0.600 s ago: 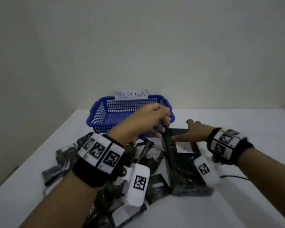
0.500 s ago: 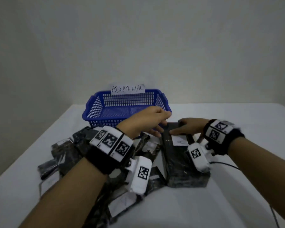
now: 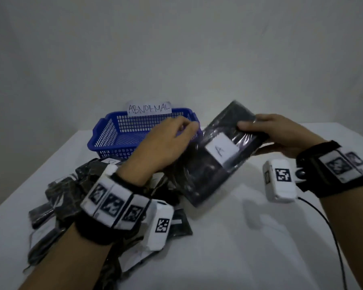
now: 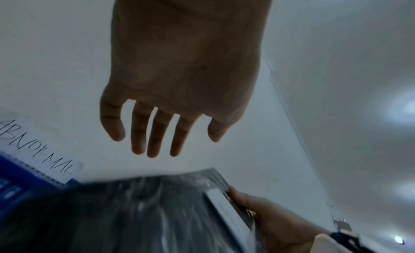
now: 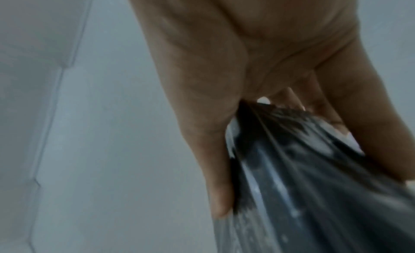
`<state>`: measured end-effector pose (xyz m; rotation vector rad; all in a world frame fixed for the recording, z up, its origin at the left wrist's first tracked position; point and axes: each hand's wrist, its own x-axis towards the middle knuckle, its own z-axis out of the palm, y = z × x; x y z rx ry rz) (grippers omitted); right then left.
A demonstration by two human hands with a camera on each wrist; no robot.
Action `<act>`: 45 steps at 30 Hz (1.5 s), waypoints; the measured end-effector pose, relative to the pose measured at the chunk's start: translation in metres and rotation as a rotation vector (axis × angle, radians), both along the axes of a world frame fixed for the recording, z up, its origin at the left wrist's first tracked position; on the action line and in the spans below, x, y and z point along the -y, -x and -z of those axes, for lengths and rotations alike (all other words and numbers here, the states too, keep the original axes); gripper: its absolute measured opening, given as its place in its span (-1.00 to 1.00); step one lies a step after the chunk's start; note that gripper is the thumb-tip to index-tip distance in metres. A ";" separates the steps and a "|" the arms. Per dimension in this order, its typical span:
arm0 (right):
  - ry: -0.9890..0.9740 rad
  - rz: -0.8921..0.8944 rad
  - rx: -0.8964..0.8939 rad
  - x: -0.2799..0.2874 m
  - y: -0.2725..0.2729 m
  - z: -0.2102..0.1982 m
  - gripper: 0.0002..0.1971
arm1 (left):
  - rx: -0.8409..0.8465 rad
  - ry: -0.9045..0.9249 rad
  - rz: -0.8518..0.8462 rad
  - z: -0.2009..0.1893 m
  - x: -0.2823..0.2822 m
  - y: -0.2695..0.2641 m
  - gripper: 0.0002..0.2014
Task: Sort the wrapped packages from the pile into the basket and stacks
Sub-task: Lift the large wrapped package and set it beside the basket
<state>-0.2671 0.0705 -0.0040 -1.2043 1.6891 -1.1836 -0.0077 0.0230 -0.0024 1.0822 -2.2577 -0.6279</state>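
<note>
A large black plastic-wrapped package (image 3: 210, 168) with a white label (image 3: 221, 150) is tilted up off the table. My right hand (image 3: 260, 135) grips its far right end, thumb on top and fingers underneath. In the right wrist view the thumb (image 5: 215, 168) presses the crinkled wrap (image 5: 314, 194). My left hand (image 3: 172, 139) hovers by the package's left edge with straight, spread fingers (image 4: 155, 136) and holds nothing. The package (image 4: 134, 217) lies below them. The blue basket (image 3: 113, 152) marked ABNORMAL stands behind the left hand. The pile of black packages (image 3: 61, 193) lies at the left.
A white table (image 3: 249, 248) extends to the right and front of the pile. A black cable (image 3: 333, 231) trails from my right wrist across the table. A plain wall stands close behind the basket.
The large package has left the table, lifted and swung up to the right in my right hand. My left hand has stayed near its left edge with the fingers straightened.
</note>
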 end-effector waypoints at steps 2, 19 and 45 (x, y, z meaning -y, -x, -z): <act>0.119 0.055 0.147 -0.003 0.002 -0.008 -0.24 | -0.151 -0.074 -0.040 -0.011 -0.008 -0.015 -0.62; 0.377 -0.147 0.486 0.077 -0.133 -0.008 -0.52 | -1.053 -0.328 -0.191 -0.010 0.063 -0.101 -0.44; 0.522 -0.100 0.219 0.094 -0.150 0.021 -0.32 | -0.601 -0.043 -0.274 0.029 0.113 -0.133 -0.53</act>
